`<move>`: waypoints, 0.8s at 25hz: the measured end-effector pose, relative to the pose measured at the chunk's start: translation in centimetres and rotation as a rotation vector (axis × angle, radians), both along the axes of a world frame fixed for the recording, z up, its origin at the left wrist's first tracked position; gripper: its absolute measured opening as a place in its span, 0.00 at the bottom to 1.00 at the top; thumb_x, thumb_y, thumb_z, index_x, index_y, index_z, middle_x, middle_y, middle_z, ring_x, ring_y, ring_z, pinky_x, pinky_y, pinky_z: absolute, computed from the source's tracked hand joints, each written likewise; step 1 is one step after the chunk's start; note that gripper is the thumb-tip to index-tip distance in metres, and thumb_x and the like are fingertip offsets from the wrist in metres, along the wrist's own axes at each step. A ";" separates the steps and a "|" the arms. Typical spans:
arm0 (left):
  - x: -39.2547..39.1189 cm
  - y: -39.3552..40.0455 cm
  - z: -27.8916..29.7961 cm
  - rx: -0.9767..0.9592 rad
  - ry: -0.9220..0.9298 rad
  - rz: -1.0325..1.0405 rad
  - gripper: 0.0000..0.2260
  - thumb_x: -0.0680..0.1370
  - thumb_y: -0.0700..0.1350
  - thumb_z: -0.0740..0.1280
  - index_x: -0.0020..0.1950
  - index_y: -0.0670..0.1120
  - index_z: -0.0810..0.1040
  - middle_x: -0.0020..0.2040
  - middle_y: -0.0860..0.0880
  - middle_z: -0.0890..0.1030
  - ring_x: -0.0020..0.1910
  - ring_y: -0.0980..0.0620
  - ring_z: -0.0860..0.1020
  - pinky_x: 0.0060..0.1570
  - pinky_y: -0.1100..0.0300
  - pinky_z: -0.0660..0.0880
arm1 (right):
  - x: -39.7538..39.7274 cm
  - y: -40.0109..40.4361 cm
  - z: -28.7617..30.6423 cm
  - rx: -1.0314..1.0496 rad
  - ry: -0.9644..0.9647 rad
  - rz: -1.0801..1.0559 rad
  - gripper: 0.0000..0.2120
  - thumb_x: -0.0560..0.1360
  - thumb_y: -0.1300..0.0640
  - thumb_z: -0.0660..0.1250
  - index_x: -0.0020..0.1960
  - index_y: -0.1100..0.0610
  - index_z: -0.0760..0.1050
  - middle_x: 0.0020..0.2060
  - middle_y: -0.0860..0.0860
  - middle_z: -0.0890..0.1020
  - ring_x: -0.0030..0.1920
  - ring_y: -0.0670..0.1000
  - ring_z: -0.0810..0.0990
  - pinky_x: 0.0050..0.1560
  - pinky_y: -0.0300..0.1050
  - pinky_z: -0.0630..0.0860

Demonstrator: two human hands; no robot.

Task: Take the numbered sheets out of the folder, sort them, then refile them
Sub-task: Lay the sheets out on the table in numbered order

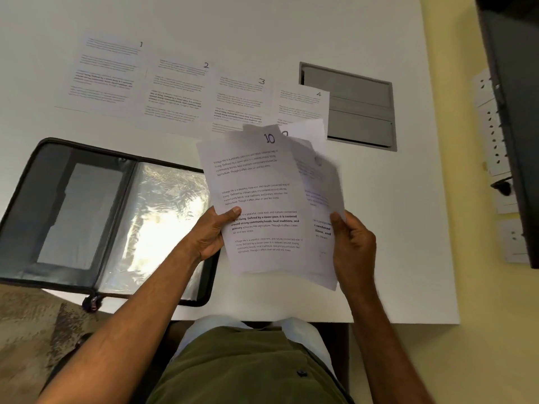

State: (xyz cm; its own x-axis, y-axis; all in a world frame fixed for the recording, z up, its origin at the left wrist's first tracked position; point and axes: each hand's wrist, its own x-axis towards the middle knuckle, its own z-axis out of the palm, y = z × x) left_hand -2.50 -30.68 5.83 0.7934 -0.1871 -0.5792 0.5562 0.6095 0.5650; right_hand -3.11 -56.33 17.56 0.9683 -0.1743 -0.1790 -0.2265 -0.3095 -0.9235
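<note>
1. The folder (pixel 96 217) lies open at nine o'clock, its sleeves apparently emptied.
2. Sheets 1 (pixel 105 74), 2 (pixel 178 94), 3 (pixel 239 103) and 4 (pixel 303 106) sit in a row toward twelve o'clock.
3. The left hand (pixel 211 234) pinches sheet 10 (pixel 259 199).
4. The right hand (pixel 354 243) grips the remaining fanned sheets (pixel 320 182); sorting looks under half done, refiling untouched.

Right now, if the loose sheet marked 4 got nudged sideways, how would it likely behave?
Sheet 4 would probably slide easily: thin paper lying flat on the smooth white desk. It partly overlaps the grey hatch, so an edge may catch or bend there.
</note>
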 end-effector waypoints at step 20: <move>14.2 -6.0 -4.9 0.272 0.182 0.028 0.17 0.81 0.38 0.67 0.69 0.45 0.76 0.65 0.43 0.82 0.63 0.43 0.82 0.59 0.47 0.81 | 24.5 -16.3 -13.2 -0.112 0.105 -0.328 0.13 0.80 0.52 0.68 0.39 0.53 0.73 0.35 0.43 0.78 0.32 0.36 0.73 0.37 0.35 0.72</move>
State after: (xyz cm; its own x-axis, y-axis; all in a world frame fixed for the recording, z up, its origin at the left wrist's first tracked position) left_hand 11.68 -36.64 0.90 0.6750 0.0144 -0.7377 0.6482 0.4662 0.6021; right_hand 21.34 -72.61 4.36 0.8351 -0.4965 -0.2367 -0.4223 -0.3029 -0.8544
